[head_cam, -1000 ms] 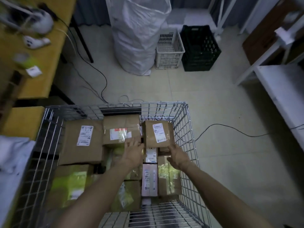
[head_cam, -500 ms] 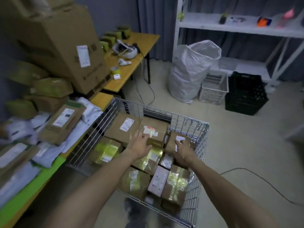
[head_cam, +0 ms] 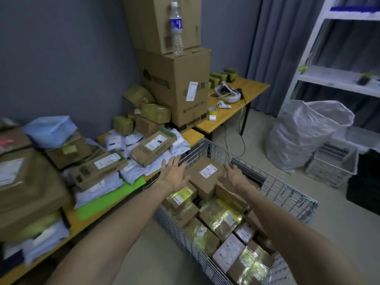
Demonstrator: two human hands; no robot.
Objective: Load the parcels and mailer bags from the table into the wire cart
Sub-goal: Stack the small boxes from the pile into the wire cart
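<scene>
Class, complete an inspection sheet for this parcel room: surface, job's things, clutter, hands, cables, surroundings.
Surface: yellow table, crowded with packages.
Job's things: cardboard parcels and mailer bags on table; wire cart holds many parcels.
Clutter: water bottle on stacked cartons; headset, controller, tape roll beyond.
Hands: left hand and right hand open, empty, at the cart.
Cables: black cable hangs to the floor.
Surroundings: white sack, basket, black crate, shelving, curtain.

No writing can be made out. The brown parcel point(head_cam: 206, 177) at the far end of the wire cart point(head_cam: 287, 195) bears a white shipping label, its print blurred. Left of the cart, the flat parcels point(head_cam: 153, 147) on the tabletop point(head_cam: 192, 136) carry like labels, also unreadable. Beyond the cart, the large carton point(head_cam: 174, 85) shows dark print and a white slip, and the bottle point(head_cam: 176, 27) above it a blue label, all illegible.
</scene>
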